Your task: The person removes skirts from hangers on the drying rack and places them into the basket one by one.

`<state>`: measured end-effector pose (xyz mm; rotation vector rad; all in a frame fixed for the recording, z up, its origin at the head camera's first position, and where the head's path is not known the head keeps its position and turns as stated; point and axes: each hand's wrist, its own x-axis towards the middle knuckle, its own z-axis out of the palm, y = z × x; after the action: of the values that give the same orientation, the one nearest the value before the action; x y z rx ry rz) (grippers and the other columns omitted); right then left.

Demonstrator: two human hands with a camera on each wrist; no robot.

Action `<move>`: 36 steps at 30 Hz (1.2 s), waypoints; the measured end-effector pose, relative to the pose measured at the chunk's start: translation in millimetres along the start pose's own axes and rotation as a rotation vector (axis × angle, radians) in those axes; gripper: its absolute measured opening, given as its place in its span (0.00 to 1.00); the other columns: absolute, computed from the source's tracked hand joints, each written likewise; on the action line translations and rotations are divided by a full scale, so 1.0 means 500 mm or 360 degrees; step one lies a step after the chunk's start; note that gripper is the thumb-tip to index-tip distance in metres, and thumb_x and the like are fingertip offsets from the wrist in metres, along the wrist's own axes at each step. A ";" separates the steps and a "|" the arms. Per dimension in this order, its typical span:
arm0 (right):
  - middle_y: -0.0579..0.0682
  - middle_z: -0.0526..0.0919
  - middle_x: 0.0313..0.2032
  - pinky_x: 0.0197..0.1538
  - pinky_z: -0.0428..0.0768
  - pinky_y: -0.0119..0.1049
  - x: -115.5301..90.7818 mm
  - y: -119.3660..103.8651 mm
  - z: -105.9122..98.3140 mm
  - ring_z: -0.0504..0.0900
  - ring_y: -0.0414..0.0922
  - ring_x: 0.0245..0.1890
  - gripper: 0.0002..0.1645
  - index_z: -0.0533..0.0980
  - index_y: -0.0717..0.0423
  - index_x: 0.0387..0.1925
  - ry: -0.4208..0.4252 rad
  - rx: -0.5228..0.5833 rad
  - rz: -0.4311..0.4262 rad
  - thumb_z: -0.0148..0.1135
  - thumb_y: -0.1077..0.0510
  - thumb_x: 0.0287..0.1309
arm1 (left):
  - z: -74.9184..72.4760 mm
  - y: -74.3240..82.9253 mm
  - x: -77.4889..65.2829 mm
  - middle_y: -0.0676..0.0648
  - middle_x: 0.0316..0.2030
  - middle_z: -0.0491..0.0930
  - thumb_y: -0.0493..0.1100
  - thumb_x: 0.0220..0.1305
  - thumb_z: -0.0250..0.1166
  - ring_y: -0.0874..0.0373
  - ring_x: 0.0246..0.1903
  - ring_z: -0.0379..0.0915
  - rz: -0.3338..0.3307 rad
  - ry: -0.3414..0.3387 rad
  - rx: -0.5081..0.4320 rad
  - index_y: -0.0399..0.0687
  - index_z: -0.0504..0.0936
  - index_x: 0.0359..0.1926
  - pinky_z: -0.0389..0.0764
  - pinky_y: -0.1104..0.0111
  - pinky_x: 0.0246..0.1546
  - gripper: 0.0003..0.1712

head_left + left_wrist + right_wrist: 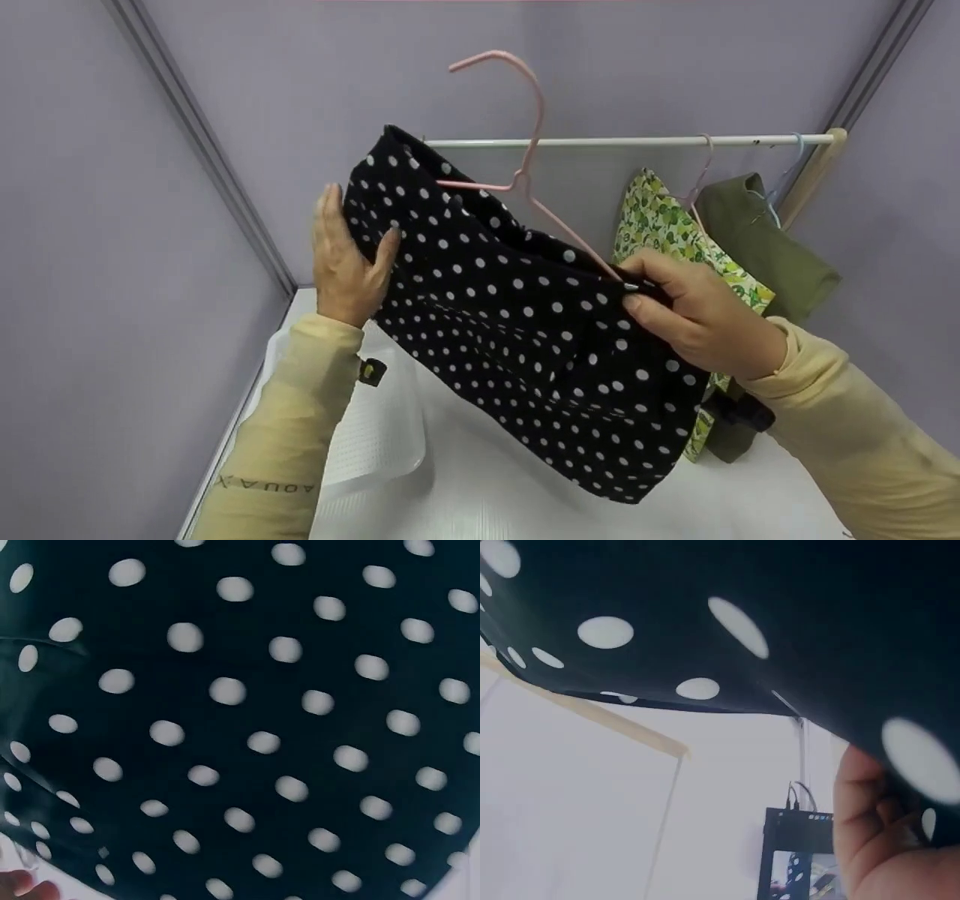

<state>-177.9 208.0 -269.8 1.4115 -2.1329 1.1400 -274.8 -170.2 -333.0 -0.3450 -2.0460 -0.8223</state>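
Observation:
A black garment with white polka dots [517, 322] hangs slanted between my hands, its left end higher. Inside its open upper edge sits a pink clothes hanger [523, 180], hook upward; the tip of its left arm is hidden by the cloth. My right hand [697, 315] pinches the upper edge at the right, thumb in front, where the hanger's right arm runs down. Along the left side my left hand [346, 259] lies with straight fingers, its thumb against the dotted front. Dotted cloth fills most of the left wrist view; fingertips [30, 886] show at its lower left.
Behind the garment runs a white rail [637, 141] with a wooden end post [814, 176]. A lemon-print garment [652, 214] and an olive green garment [772, 247] hang there on hangers. A translucent plastic basket [382, 427] stands on the white table [472, 480] at left.

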 end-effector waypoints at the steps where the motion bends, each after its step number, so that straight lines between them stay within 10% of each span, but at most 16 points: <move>1: 0.45 0.71 0.26 0.25 0.69 0.26 0.002 0.000 0.005 0.69 0.37 0.23 0.12 0.74 0.60 0.39 -0.0009 -0.0005 -0.0054 0.52 0.75 0.55 | -0.008 0.002 0.004 0.36 0.69 0.56 0.61 0.63 0.59 0.48 0.69 0.49 0.0003 0.0030 -0.0012 0.35 0.52 0.71 0.48 0.59 0.70 0.49; 11: 0.46 0.72 0.27 0.25 0.68 0.23 0.010 -0.008 0.022 0.69 0.37 0.23 0.13 0.74 0.63 0.41 -0.0058 -0.0038 -0.0239 0.53 0.75 0.54 | -0.072 0.005 0.027 0.42 0.52 0.75 0.57 0.52 0.72 0.49 0.51 0.71 0.0257 0.0239 -0.0299 0.39 0.70 0.60 0.68 0.57 0.55 0.40; 17: 0.45 0.69 0.24 0.23 0.66 0.22 0.006 -0.006 0.020 0.66 0.35 0.21 0.14 0.74 0.63 0.39 -0.0077 -0.0059 -0.0243 0.54 0.76 0.52 | -0.090 -0.002 0.018 0.41 0.30 0.74 0.60 0.61 0.63 0.49 0.28 0.68 0.0339 0.0014 -0.0090 0.34 0.73 0.41 0.72 0.56 0.33 0.30; 27: 0.50 0.81 0.41 0.38 0.79 0.30 -0.004 -0.016 0.001 0.80 0.43 0.36 0.27 0.71 0.59 0.56 -0.0030 0.0179 0.0191 0.64 0.73 0.53 | -0.096 -0.050 0.002 0.40 0.23 0.67 0.63 0.61 0.58 0.42 0.23 0.65 0.0013 0.0020 0.0053 0.35 0.67 0.33 0.68 0.49 0.27 0.32; 36: 0.44 0.74 0.20 0.23 0.72 0.29 0.003 0.031 0.035 0.73 0.38 0.18 0.09 0.75 0.56 0.34 0.0167 0.0033 0.0256 0.50 0.68 0.68 | -0.123 -0.111 -0.020 0.38 0.23 0.68 0.56 0.64 0.63 0.41 0.25 0.66 -0.0315 0.0073 0.0074 0.35 0.65 0.31 0.68 0.49 0.29 0.27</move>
<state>-189.6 196.5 -286.5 1.1781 -2.1980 1.2689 -258.9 -251.9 -340.2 -0.0970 -2.0752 -0.8914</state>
